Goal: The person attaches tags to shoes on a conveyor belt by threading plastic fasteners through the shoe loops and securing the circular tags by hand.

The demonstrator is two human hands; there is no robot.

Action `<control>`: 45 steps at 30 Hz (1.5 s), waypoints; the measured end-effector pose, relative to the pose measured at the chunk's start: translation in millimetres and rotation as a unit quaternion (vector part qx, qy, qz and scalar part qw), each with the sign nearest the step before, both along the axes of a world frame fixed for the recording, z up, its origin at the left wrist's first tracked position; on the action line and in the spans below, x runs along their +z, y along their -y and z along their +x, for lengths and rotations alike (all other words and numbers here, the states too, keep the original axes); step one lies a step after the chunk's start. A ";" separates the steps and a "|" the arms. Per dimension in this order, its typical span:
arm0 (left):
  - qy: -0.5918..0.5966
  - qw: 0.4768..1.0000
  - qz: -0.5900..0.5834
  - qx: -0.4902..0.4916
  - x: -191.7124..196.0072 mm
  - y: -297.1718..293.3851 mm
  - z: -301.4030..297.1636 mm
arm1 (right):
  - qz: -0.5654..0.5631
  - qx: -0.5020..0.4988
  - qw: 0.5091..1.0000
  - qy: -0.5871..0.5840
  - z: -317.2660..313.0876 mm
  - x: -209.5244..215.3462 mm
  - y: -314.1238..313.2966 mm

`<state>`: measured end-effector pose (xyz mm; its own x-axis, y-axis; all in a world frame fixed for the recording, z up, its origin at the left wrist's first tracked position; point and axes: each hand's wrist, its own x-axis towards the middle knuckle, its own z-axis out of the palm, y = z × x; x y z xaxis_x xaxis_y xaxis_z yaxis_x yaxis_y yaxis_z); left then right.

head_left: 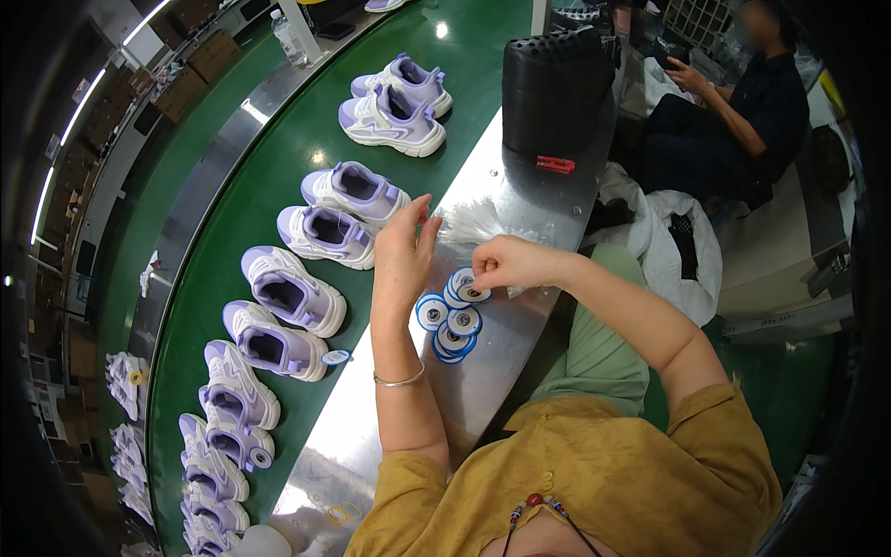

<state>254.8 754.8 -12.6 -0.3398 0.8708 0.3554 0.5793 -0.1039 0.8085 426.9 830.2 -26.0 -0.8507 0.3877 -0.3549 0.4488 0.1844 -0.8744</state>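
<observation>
My right hand is closed in a pinch over a round white tag with a blue rim, at the top of a small pile. Several more round tags overlap just below on the metal ledge. My left hand is raised beside a white and lilac sneaker, with its fingers extended and its thumb apart. I see nothing in it. A second sneaker of the pair sits behind. Beyond my hands lies a bundle of thin clear plastic strands.
More lilac sneakers stand in pairs along the green conveyor, some with round tags. A black bag-like block and a red object occupy the ledge's far end. Yellow rings lie near me. Another person sits at right.
</observation>
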 end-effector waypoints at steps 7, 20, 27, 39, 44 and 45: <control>-0.003 1.000 -0.002 -0.012 -4.8 -5.5 1.7 | 0.060 -0.040 0.997 0.013 3.2 -6.9 -5.5; 0.202 0.945 -0.172 -0.189 -3.0 -15.2 6.2 | -0.134 -0.208 0.953 -0.174 6.4 11.8 -22.4; 0.194 0.950 -0.184 -0.162 3.1 -19.8 6.2 | -0.214 -0.229 0.937 -0.156 12.0 5.7 -41.2; 0.076 0.942 -0.269 -0.189 -8.6 -27.6 9.1 | -0.246 -0.270 0.910 -0.196 19.3 17.7 -56.9; 0.185 0.950 -0.178 -0.178 -2.8 -29.3 8.0 | -0.248 -0.302 0.890 -0.236 12.5 20.0 -50.8; 0.222 0.949 -0.144 -0.171 -3.6 -32.0 11.5 | -0.248 -0.314 0.881 -0.252 10.1 20.8 -48.8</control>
